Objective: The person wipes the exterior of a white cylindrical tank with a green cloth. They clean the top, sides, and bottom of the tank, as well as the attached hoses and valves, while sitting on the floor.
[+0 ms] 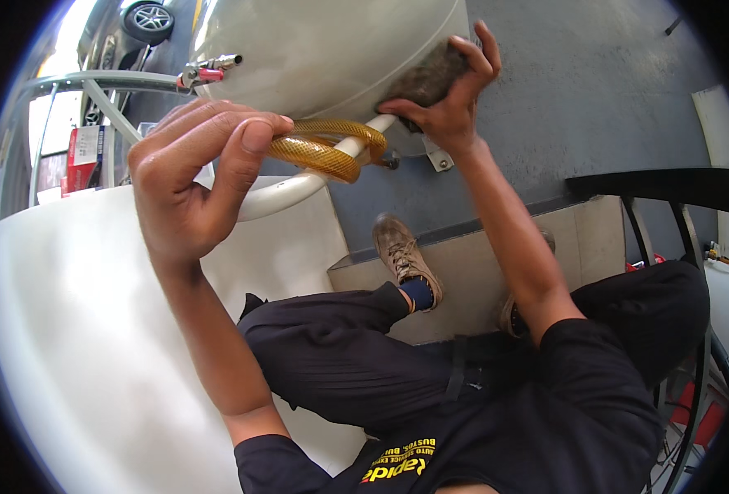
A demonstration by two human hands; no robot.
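My left hand (200,160) is closed, with thumb and fingertips pinching a yellow braided hose (319,155). The hose loops around a curved white tube (286,196) below a large, rounded white tank (323,49). At the tank's lower right side, my right hand (453,103) grips a dark brown-grey, rag-like wad (430,76) between thumb and fingers. The wad appears to touch the tank; its far side is hidden. A small metal valve with a red handle (210,72) sticks out from the tank, above my left hand.
A broad white surface (76,288) fills the left side. Behind it are a metal rail (109,80), a red and white box (84,158) and a parked car's wheel (149,21). A low tiled ledge (471,280) lies by my shoes, and a black metal frame (661,183) stands at right.
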